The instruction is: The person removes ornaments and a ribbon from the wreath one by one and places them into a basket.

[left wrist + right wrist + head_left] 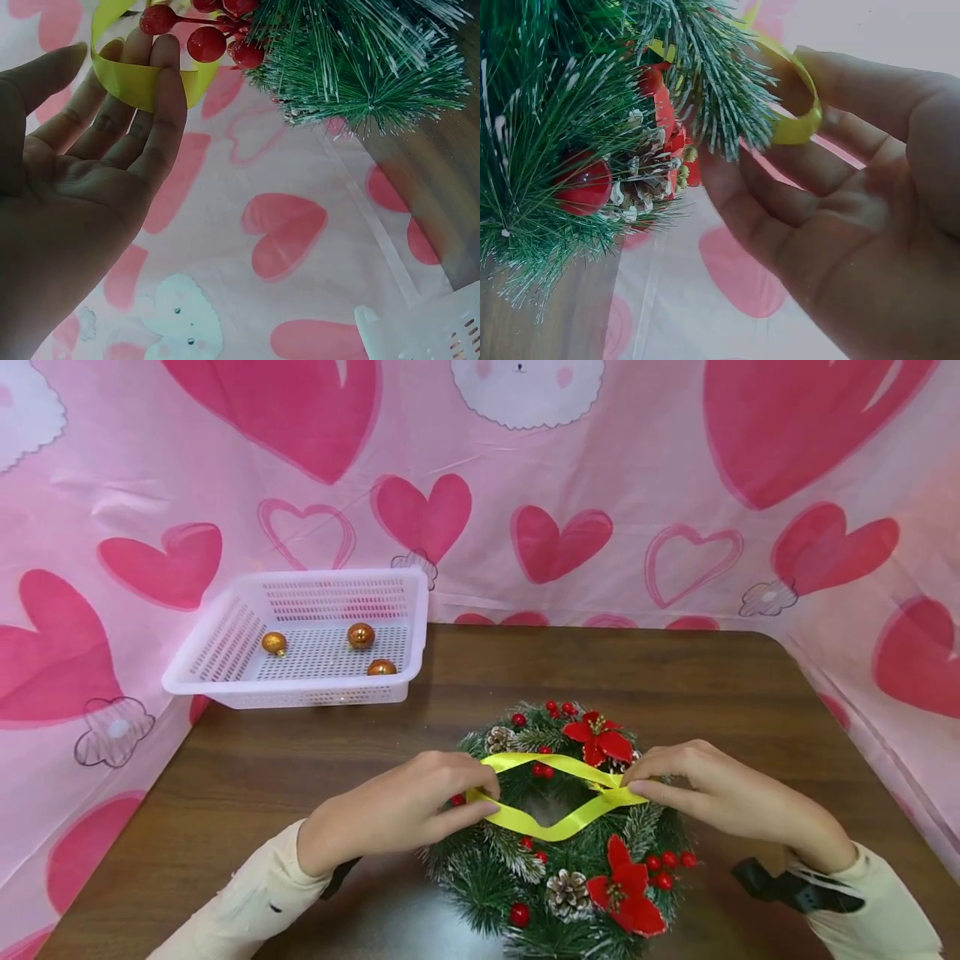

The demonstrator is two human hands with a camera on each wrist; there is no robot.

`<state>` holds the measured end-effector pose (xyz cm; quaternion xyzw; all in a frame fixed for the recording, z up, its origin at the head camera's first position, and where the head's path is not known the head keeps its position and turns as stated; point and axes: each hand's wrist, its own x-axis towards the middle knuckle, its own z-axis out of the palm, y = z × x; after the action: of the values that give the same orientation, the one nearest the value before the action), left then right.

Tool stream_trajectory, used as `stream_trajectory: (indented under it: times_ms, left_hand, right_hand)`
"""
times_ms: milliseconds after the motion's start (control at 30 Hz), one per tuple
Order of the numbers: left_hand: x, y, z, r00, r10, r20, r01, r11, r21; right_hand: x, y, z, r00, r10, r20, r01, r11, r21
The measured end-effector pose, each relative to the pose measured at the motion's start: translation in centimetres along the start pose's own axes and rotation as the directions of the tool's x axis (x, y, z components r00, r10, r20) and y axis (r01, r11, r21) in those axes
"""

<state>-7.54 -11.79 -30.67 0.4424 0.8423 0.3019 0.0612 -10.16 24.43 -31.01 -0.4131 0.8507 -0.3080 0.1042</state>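
A yellow ribbon [557, 832] forms a loop stretched above a green wreath [487, 872]. My left hand [408, 802] holds the loop's left end, with its fingers curled at the ribbon. At the opposite end, my right hand [723, 793] holds the ribbon between thumb and fingers. Part of the ribbon [131, 84] crosses the left fingers in the left wrist view. In the right wrist view, the ribbon [796, 129] bends around near the fingers, partly behind a frosted sprig [720, 90]. Red flowers [626, 893], red berries [520, 914] and pinecones [567, 893] decorate the wreath.
A white perforated basket [300, 696] stands at the back left of the wooden table [600, 668]. Inside it lie three gold-orange baubles [361, 636]. Pink cloth with hearts [487, 460] hangs behind and along both sides of the table.
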Motion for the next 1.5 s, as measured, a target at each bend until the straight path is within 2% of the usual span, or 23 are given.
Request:
stream_trajectory:
  times_ms: [100, 167, 333, 433, 533, 667, 767, 867, 933, 1033, 1100, 1167, 1267, 1500]
  left_hand:
    - [-0.1, -0.1, -0.2, 1.000, -0.019, -0.010, 0.019, 1.000, 0.021]
    - [-0.2, -0.1, -0.4, 0.999, -0.031, -0.019, 0.031, 0.999, 0.033]
    - [-0.4, 0.1, -1.3, 0.997, -0.035, -0.069, 0.041, 0.995, 0.094]
    - [-0.6, 0.2, -1.9, 0.994, -0.027, -0.109, 0.038, 0.994, 0.100]
    - [-0.8, 0.2, -2.3, 0.988, 0.000, -0.152, 0.012, 0.997, 0.077]
    - [-0.9, 0.2, -2.5, 0.978, 0.046, -0.204, -0.035, 0.998, 0.057]
    - [-0.9, 0.2, -2.5, 0.969, 0.070, -0.239, -0.060, 0.997, 0.051]
    - [-0.9, 0.3, -2.7, 0.962, 0.076, -0.262, -0.064, 0.996, 0.055]
    - [-1.0, 0.3, -2.8, 0.962, 0.069, -0.264, -0.051, 0.996, 0.073]
    - [-1.1, 0.2, -3.1, 0.970, 0.043, -0.240, -0.017, 0.994, 0.112]
    - [-1.2, 0.2, -3.2, 0.977, 0.023, -0.210, 0.006, 0.991, 0.134]
    - [-1.2, 0.2, -3.3, 0.983, 0.002, -0.182, 0.026, 0.989, 0.147]
    - [-1.3, 0.2, -3.3, 0.989, -0.024, -0.148, 0.048, 0.986, 0.162]
    - [-1.2, -0.2, -3.0, 0.995, -0.061, -0.081, 0.076, 0.977, 0.201]
  right_hand:
    - [0.2, -0.1, 0.2, 0.995, -0.012, -0.100, 0.007, 0.999, -0.049]
    - [0.2, -0.3, 0.1, 0.983, -0.028, -0.183, 0.014, 0.997, -0.077]
    - [0.2, -1.0, -0.2, 0.927, -0.090, -0.365, 0.038, 0.988, -0.146]
    - [0.1, -1.3, -0.6, 0.903, -0.099, -0.419, 0.026, 0.984, -0.178]
    - [0.1, -1.6, -0.8, 0.896, -0.089, -0.435, 0.009, 0.983, -0.182]
    - [0.5, -1.6, -0.5, 0.900, -0.120, -0.418, 0.054, 0.985, -0.166]
    - [1.4, -1.8, 0.5, 0.920, -0.149, -0.362, 0.109, 0.986, -0.129]
    - [2.6, -2.3, 2.0, 0.964, -0.112, -0.240, 0.092, 0.991, -0.094]
    - [3.4, -2.7, 3.2, 0.991, -0.042, -0.127, 0.030, 0.995, -0.098]
    - [4.4, -3.2, 5.0, 0.998, 0.059, 0.032, -0.052, 0.983, -0.174]
    - [4.8, -3.4, 6.0, 0.992, 0.080, 0.094, -0.054, 0.965, -0.257]
    - [5.1, -3.4, 6.7, 0.991, 0.073, 0.115, -0.030, 0.942, -0.335]
    - [5.5, -3.2, 7.4, 0.994, 0.046, 0.101, -0.001, 0.913, -0.409]
    - [5.7, -2.9, 8.1, 0.998, 0.010, 0.061, 0.018, 0.895, -0.445]
